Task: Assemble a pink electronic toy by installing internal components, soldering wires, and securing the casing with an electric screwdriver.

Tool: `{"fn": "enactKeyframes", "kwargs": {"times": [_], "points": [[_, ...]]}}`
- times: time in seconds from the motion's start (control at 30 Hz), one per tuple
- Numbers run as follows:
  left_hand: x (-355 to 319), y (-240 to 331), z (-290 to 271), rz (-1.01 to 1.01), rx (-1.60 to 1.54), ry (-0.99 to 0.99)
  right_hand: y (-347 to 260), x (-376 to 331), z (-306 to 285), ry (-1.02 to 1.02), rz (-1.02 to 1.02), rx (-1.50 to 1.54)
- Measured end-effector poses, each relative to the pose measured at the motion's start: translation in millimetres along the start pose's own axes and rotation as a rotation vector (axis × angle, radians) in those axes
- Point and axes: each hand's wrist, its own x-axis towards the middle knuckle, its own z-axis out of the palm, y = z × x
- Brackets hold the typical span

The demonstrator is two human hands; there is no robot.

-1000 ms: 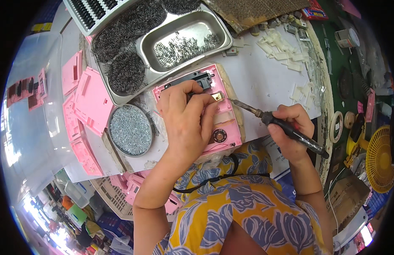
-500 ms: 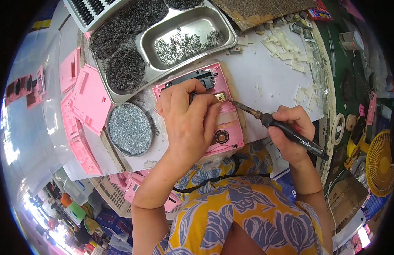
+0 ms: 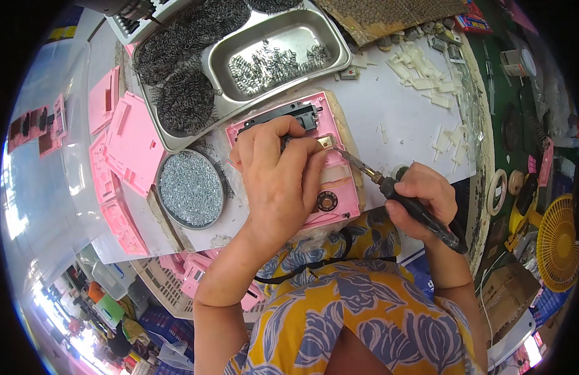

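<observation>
In front of me lies a pink plastic casing (image 3: 342, 181) with a black plastic mechanism (image 3: 295, 115) along its far side and a small round speaker-like part (image 3: 327, 200) nearer me. My left hand (image 3: 270, 165) rests over its left half, fingers bent and closed on a part they hide. Beside those fingertips sits a small brass-coloured metal piece (image 3: 326, 142). My right hand (image 3: 425, 197) grips the black handle of a soldering iron (image 3: 409, 209). The iron's tip reaches in from the right, close to the metal piece; contact cannot be made out.
Metal trays of dark springs (image 3: 183, 100) and loose springs (image 3: 264, 69) stand behind the casing. To the left are a round dish of tiny silvery parts (image 3: 190, 187) and pink panels (image 3: 134, 147). White plastic pieces (image 3: 420, 69) lie at right, beyond them a yellow fan (image 3: 559, 244).
My right hand and the iron's handle have moved slightly left and toward me, tilting the iron more steeply. My left hand stays in place. A dark tool-like object now shows at the upper left.
</observation>
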Motion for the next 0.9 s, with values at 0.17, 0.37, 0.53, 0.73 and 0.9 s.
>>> {"fn": "enactKeyframes", "kwargs": {"times": [0.17, 0.37, 0.53, 0.73, 0.9], "points": [[1.7, 2.0, -1.3, 0.003, 0.008, 0.001, -1.6, 1.0, -4.8, 0.027, -0.033, -0.003], [0.5, 0.4, -0.6, 0.018, 0.012, 0.012, -0.3, -0.9, -9.2, 0.043, -0.047, -0.016], [1.2, 0.0, 0.0, 0.031, 0.019, 0.024, 0.1, -0.6, -10.4, 0.035, -0.056, -0.017], [1.1, 0.4, 0.1, 0.028, 0.021, 0.022, 0.3, 0.2, -11.8, 0.040, -0.060, -0.030], [0.8, 0.4, 0.3, 0.032, 0.022, 0.031, -0.3, 1.1, -12.8, 0.047, -0.057, -0.031]]}}
